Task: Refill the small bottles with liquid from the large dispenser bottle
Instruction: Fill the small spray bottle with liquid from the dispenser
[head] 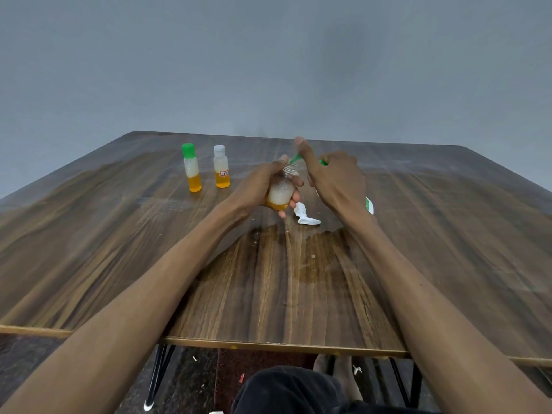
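Dark knee (pixel 286 386), wood-grain table (pixel 283 294) with damp patch (pixel 301 252), grey wall (pixel 268 61)

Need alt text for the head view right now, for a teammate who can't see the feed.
Over a wooden table, the left hand grips an uncapped small bottle under the green nozzle of the dispenser bottle, whose pump the right hand presses. A white cap lies beside them; two capped bottles, green-capped and white-capped, stand farther left.

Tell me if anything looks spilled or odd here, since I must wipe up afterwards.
Yes. A dark wet-looking patch spreads over the table just in front of the hands, likely spilled liquid. A loose white cap lies on its side at the patch's far edge.
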